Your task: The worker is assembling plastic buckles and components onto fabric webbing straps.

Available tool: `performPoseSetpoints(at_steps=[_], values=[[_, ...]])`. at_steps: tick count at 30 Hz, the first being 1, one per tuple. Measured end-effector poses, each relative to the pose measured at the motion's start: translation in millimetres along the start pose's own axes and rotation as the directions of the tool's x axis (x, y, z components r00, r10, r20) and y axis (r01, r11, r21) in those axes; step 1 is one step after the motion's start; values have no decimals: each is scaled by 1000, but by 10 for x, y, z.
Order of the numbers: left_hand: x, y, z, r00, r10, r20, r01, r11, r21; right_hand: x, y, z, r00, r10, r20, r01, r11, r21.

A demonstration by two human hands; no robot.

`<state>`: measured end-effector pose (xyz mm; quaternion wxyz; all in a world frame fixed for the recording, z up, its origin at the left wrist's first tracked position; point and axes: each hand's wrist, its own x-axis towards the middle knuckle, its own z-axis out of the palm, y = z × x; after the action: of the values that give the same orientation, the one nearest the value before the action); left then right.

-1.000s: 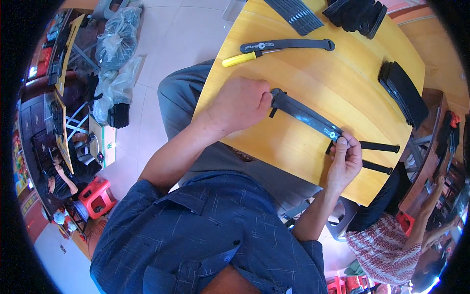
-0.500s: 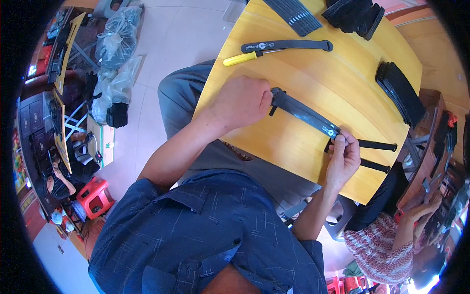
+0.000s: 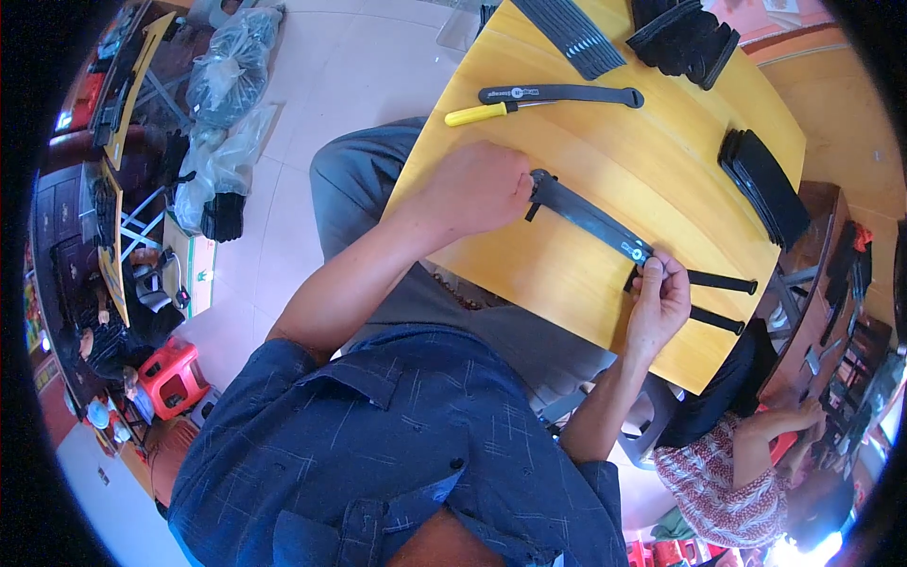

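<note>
A flat black strap stretches at a slant above the yellow table. Its far-left end, with a ring-like loop and a small dark tab, meets my left hand, which is closed in a fist around that end; the fingertips are hidden. At the other end, by a round pale mark, my right hand pinches the strap between thumb and fingers. Narrow black straps stick out to the right from behind my right hand. Farther off lie another black strap and a yellow-handled screwdriver, its shaft partly against that strap.
Neat black straps and a looser black pile lie at the table's far side. Another black stack sits at the right. A co-worker in a patterned top works on the right. Plastic bags and a red stool stand left.
The view has shifted slightly. Both my hands keep their hold on the strap with almost no movement. The co-worker's arm at the right has moved a little.
</note>
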<state>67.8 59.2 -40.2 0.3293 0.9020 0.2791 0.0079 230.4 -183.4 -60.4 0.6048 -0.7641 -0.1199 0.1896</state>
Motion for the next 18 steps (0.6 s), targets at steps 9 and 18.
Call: performPoseSetpoints(at_steps=[9,18], values=[[-28,-2,5,999,16,-42,-15,1000,20,11,14,14,1000,-29,-6,29,999,-24],[-31,37,-20,999,-44,23,44,999,10,24,32,6,999,-43,-21,41,995,-92]])
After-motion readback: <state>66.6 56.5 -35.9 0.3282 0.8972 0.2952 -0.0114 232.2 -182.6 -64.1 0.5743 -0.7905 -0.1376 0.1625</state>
